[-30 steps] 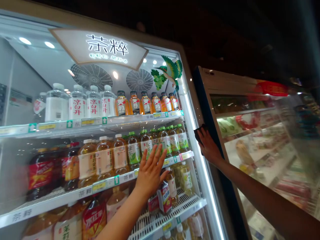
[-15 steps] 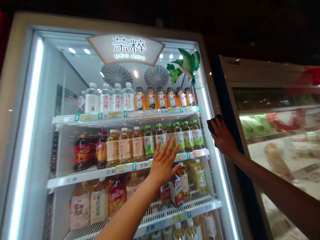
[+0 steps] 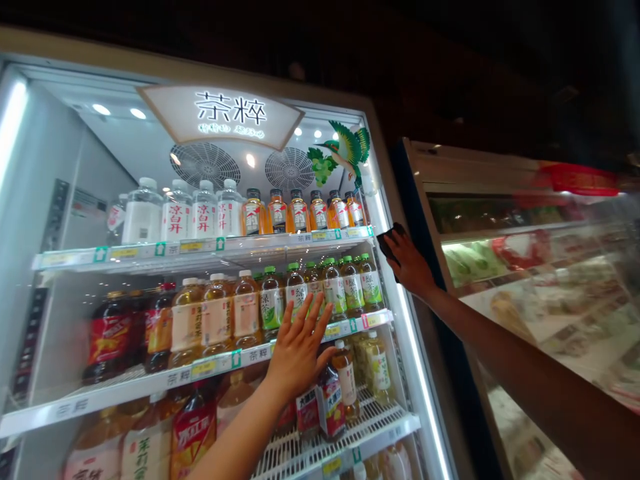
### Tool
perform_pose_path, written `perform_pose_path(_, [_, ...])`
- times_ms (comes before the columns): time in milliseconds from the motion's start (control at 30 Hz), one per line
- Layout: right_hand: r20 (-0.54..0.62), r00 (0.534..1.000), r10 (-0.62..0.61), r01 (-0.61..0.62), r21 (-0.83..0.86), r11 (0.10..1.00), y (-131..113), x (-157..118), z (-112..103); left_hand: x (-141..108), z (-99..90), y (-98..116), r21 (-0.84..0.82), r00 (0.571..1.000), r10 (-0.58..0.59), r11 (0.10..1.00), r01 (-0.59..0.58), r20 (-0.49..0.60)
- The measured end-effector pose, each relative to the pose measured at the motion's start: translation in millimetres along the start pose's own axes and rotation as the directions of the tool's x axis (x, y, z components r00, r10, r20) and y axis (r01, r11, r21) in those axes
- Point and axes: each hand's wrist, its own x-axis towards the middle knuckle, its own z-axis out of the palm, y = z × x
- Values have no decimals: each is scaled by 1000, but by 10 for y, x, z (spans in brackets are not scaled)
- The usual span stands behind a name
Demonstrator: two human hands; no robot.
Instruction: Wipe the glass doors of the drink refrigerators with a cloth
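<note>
The 1 head-worn camera looked forward from close range at a tall, white-framed, glass-doored drinks cooler (image 3: pixel 200 67), with a glass-fronted chilled display case (image 3: pixel 450 160) along the right side.

Left hand (image 3: pixel 299 353) flat, fingers (image 3: pixel 306 325) spread wide, right hand (image 3: pixel 413 265) raised, fingers (image 3: pixel 401 245) curled, right arm (image 3: pixel 520 363) outstretched
</note>
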Motion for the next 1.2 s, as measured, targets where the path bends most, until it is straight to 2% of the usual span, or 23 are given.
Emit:
perform_pose_path(100, [-63, 978, 199, -201, -28, 979, 39, 471, 25, 5, 12, -18, -7, 1000, 14, 1000, -14, -25])
perform_pose_path(167, [-58, 980, 193, -195, -39, 980, -55, 614, 49, 11, 19, -26, -5, 999, 21, 1000, -21, -44])
perform_pose_path(233, [-22, 997, 68, -69, -33, 997, -168, 499, 62, 16, 21, -26, 2, 998, 20, 1000, -20, -54])
perform_pose_path(333, [43, 989, -143, 144, -2, 990, -198, 61, 44, 20, 22, -17, 8, 998, 22, 1000, -22, -55])
perform_pose_path(400, [36, 985, -167, 166, 13, 986, -96, -117, 30, 18, 23, -11, 15, 998, 24, 1000, -23, -55])
perform_pose_path(467, [-20, 997, -75, 75, 11, 997, 23, -43, 40, 14, 23, -8, 27, 998, 24, 999, -23, -61])
perform_pose_path(533, [-106, 991, 80, -80, 10, 997, 56, 240, 77, 8, 22, -9, 38, 997, 27, 999, -24, -70])
perform_pose_path(600, [-168, 969, 179, -177, 22, 984, -46, 553, 120, 2, 21, -12, 44, 997, 29, 999, -26, -73])
perform_pose_path(633, [-179, 967, 184, -182, 27, 983, -138, 658, 135, -1, 21, -14, 44, 997, 31, 999, -28, -69])
perform_pose_path(700, [-156, 982, 110, -107, 28, 994, -342, 694, 140, -7, 21, -14, 43, 998, 29, 999, -27, -55])
perform_pose_path(767, [-93, 995, -38, 41, 27, 999, -475, 512, 107, -12, 19, -7, 34, 999, 23, 999, -21, -34])
perform_pose_path(833, [-17, 979, -202, 202, 45, 978, -456, 251, 49, -16, 9, 10, 25, 1000, 10, 1000, -10, -7])
perform_pose_path(900, [22, 962, -273, 271, 72, 960, -302, 99, -2, -21, -9, 32, 24, 1000, -8, 1000, 8, 20])
perform_pose_path(933, [10, 971, -240, 239, 78, 968, -212, 102, -13, -24, -20, 43, 26, 999, -17, 1000, 16, 33])
perform_pose_path(1033, [-81, 996, 28, -22, 74, 997, -121, 385, 25, -38, -50, 65, 30, 997, -29, 999, 27, 68])
perform_pose_path(1100, [-102, 985, 136, -130, 61, 990, -314, 610, 78, -50, -63, 71, 30, 996, -32, 999, 29, 88])
perform_pose_path(1133, [-95, 987, 133, -128, 56, 990, -471, 671, 101, -55, -67, 73, 32, 995, -32, 999, 30, 97])
perform_pose_path(1200, [-64, 997, 42, -38, 61, 997, -803, 638, 126, -62, -73, 79, 35, 993, -33, 999, 29, 113])
